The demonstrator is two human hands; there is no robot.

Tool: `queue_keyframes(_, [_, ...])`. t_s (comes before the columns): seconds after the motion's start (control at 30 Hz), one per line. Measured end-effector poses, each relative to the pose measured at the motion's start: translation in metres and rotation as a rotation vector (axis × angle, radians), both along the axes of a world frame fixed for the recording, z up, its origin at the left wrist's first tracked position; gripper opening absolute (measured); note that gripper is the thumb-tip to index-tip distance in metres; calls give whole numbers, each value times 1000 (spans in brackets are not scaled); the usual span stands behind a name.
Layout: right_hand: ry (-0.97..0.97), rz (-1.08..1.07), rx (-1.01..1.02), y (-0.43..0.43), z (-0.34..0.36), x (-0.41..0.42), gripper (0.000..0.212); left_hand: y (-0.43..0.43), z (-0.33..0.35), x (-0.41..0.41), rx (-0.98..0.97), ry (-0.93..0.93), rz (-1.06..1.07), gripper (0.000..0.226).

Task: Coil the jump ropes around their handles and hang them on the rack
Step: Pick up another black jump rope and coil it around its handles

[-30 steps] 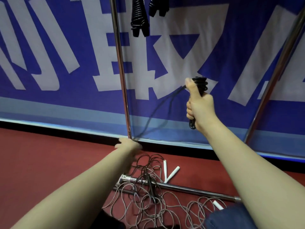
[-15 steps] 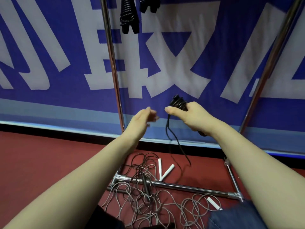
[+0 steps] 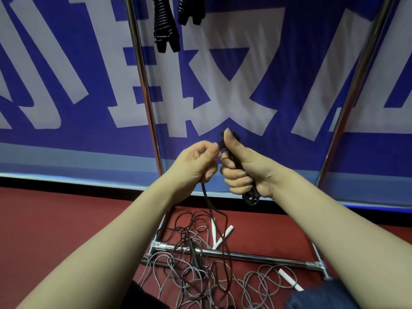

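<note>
The right hand grips black handles wound with cord, in front of the rack — the left hand pinches the thin black rope trailing to the floor.

The left hand has risen from the floor to frame centre and now pinches the black rope beside the right hand, which dropped lower.

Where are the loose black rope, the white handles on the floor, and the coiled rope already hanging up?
black rope [image 3: 206, 197]: head view, loose hanging strand.
white handles [image 3: 224, 235]: head view, middle of the right one.
coiled rope [image 3: 164, 24]: head view, its wound middle.
</note>
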State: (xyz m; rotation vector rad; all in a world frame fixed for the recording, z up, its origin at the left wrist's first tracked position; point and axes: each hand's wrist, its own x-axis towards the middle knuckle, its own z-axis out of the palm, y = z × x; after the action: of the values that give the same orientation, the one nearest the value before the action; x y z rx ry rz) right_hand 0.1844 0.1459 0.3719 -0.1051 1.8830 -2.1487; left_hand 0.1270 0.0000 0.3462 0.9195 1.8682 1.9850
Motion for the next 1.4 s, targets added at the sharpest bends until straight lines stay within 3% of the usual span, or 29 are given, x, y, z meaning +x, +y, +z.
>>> queue_keyframes(0.07, [47,91,66,10,3,6,64,-7,-5,-3,-95,76,-6,29])
queue_keyframes(0.2, [-3,146,385,19,5,16,50,-17,-15,-12,-316,232,-55,28])
queue_keyframes(0.37, [-31,290,960,4,-7,24,37,-22,-29,-23,-758,579,-180,24])
queue_keyframes(0.43, [-68,392,1122,-9,-14,23,30,-19,-28,-21,-891,730,-204,12])
queue_keyframes(0.57, [-158,527,1372,-30,-34,19,19,-12,-26,-15,-1155,903,-103,28])
queue_keyframes(0.67, [-206,483,1525,-36,-51,14,11,-5,-18,-4,-1367,1037,39,26])
queue_keyframes(0.77, [-150,204,1636,-29,-67,10,2,5,-12,6,-1399,1063,75,20])
queue_keyframes(0.83, [-88,-56,1573,-18,-73,3,8,10,-13,13,-1351,1036,80,28])
queue_keyframes(0.93, [-106,-270,1425,-3,-72,-10,18,12,-18,16,-1130,822,49,44])
queue_keyframes(1.07, [-153,-430,1191,12,-58,-17,8,9,-30,14,-904,626,-8,32])
queue_keyframes(1.27, [-187,-387,669,15,-45,-11,22,4,-33,12,-832,485,7,27])
queue_keyframes(1.4, [-100,-250,467,16,-34,0,26,-2,-28,12,-735,413,-58,27])
